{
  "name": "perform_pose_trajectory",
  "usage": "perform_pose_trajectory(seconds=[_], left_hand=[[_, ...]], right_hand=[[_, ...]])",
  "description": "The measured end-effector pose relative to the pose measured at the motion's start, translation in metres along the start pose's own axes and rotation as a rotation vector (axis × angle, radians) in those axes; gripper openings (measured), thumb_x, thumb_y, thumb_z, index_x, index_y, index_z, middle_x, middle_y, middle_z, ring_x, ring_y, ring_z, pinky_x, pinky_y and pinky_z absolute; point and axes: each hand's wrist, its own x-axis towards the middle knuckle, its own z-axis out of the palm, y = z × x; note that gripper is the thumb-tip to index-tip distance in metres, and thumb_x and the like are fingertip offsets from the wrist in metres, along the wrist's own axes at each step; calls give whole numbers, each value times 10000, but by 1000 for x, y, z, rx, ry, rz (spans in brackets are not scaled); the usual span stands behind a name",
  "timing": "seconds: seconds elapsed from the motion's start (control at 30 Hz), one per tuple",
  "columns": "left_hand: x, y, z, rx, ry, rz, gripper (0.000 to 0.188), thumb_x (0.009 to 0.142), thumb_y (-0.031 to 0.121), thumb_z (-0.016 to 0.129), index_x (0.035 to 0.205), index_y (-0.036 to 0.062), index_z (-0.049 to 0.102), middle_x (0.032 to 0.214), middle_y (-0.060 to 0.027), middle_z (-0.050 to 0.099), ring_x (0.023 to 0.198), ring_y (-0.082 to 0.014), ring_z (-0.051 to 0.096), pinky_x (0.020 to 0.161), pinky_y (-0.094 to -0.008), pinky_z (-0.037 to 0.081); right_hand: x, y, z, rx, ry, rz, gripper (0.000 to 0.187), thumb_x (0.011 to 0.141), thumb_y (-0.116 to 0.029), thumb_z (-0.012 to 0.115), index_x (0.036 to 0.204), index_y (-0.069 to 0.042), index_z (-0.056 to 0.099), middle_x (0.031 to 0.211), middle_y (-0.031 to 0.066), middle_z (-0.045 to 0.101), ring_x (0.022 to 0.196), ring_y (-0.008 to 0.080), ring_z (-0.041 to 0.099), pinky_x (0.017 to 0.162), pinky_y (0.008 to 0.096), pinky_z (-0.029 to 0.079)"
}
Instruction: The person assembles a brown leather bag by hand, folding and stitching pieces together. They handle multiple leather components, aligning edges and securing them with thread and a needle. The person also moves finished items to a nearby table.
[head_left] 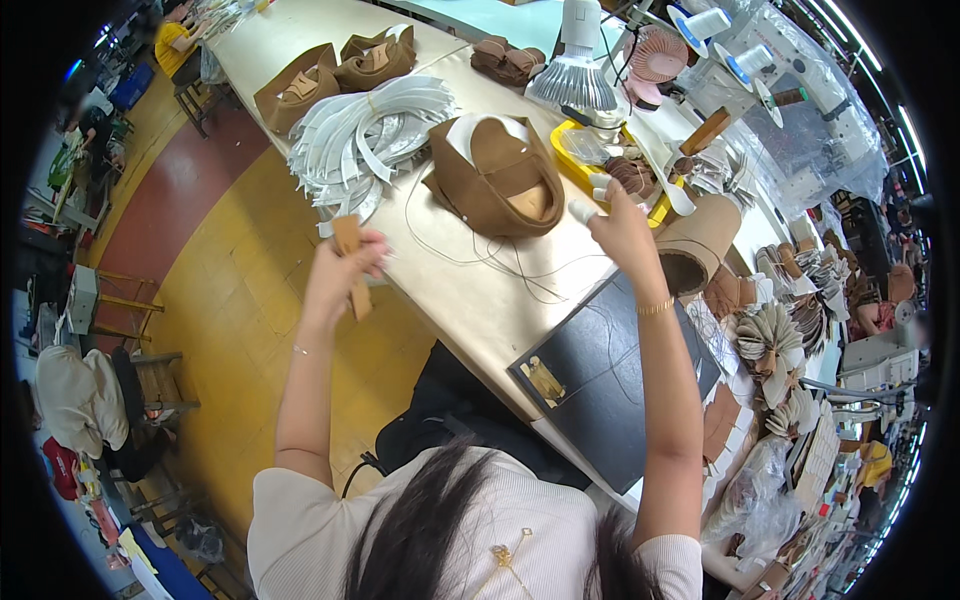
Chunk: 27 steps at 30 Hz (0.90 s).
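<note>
My left hand point(338, 278) is closed on a narrow tan leather strip point(347, 236), held past the table's left edge. Its ends stick out above and below my fingers. My right hand point(622, 228) hovers by the yellow tray point(568, 160), thumb and forefinger apart, with white coverings on the fingertips. I see nothing between them. Left of this hand a brown leather bag piece point(490, 185) stands on the table, its rounded opening toward me and a tan patch inside. Loose dark thread point(520, 270) trails from around it across the tabletop.
Behind the bag piece lies a pile of white curved strips point(365, 130). More brown pieces point(298, 88) sit farther back. A lamp point(575, 70), a pink fan point(655, 55) and a brown cylinder point(698, 245) stand at right. A black board point(600, 370) lies near me.
</note>
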Motion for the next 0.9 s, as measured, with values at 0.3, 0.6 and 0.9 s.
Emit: perform_pose_trajectory(seconds=[0.3,0.6,0.9], left_hand=[[-89,-7,212,-66,-1027,-500,292,871,116,667,1058,-98,600,968,-169,668,893,-208,675,806,-274,555],[-266,-80,388,78,-1746,-535,246,911,127,611,1026,-89,579,935,-129,638,839,-164,648,760,-260,543],[-368,-196,452,790,-2279,276,291,890,171,523,947,-108,587,853,-187,644,751,-233,657,599,-332,557]], right_hand=[[-202,28,-115,297,427,60,426,877,-40,617,1285,-3,502,1208,95,599,1040,199,637,933,309,463],[-520,47,-152,328,1324,356,325,925,-98,580,1233,-3,544,1163,122,621,981,204,648,867,318,501],[-616,67,-51,583,1563,757,290,938,-111,560,1213,-17,564,1138,105,636,933,173,653,817,270,501]])
